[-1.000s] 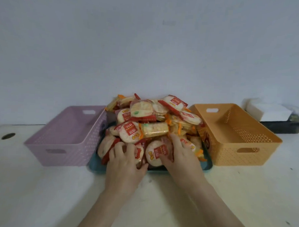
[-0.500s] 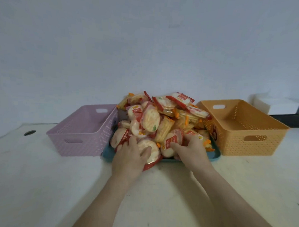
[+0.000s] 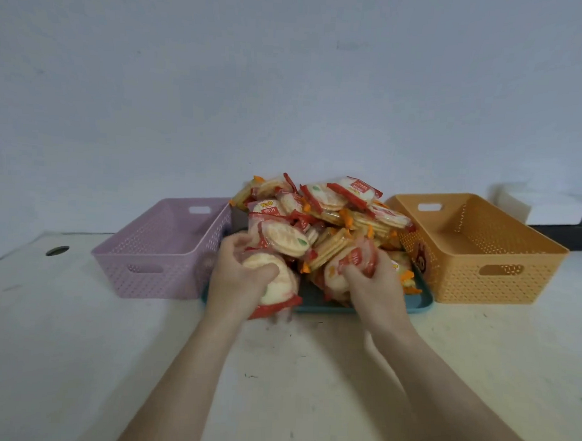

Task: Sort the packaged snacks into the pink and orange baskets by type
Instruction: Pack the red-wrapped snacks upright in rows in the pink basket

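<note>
Red-edged packet (seemingly upright) in left hand.

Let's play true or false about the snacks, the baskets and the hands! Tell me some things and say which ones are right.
1. The pink basket has snacks in it. False: it looks empty.
2. The snack pile sits on a teal tray between the two baskets. True.
3. The left hand holds a round snack in a red-edged wrapper. True.
4. The right hand rests flat on the table. False: it grips a snack packet at the pile.
5. The orange basket stands to the right of the pile. True.
</note>
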`<state>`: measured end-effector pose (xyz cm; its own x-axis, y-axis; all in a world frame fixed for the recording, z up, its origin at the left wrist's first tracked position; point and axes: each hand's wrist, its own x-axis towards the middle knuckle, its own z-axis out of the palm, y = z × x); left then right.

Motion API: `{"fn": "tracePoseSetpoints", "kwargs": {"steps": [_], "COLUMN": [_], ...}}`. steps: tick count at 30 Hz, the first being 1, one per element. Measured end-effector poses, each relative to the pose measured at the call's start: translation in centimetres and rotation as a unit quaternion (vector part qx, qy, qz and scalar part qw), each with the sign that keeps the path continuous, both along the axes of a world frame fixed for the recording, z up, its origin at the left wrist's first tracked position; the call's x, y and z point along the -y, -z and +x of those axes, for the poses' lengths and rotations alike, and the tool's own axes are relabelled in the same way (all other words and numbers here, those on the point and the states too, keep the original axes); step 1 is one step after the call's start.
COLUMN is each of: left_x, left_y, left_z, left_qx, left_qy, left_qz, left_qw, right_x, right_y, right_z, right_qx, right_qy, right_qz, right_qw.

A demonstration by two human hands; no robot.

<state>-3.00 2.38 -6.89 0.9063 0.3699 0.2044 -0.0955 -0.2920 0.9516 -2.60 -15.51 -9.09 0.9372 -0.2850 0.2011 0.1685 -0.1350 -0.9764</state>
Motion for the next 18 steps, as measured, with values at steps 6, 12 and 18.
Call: {"fn": "tracePoseSetpoints", "kwargs": {"steps": [6, 12, 18], "left_x": [-4.9, -1.5, -1.1], "left_y": [-3.3, 0.6, 3.0], "left_z": [-1.3, 0.9, 1.3], "left_qx": [0.076, 0.044, -0.002], "left_qy": [0.089, 0.016, 0.050], "left_qz": [-0.325, -0.155, -0.006], "left_qw": [0.938, 0.987, 0.999], "right_x": [2.6, 0.0, -1.3], "right_y": [-2.5, -1.2, 0.9], "right_z": [-0.9, -0.8, -1.2], "right_qx": [0.122, -0.041, -0.003], "right_qy": [0.141, -0.167, -0.199], "right_qz": [0.072, 0.045, -0.139], "right_qw": [0.980, 0.984, 0.970]}}
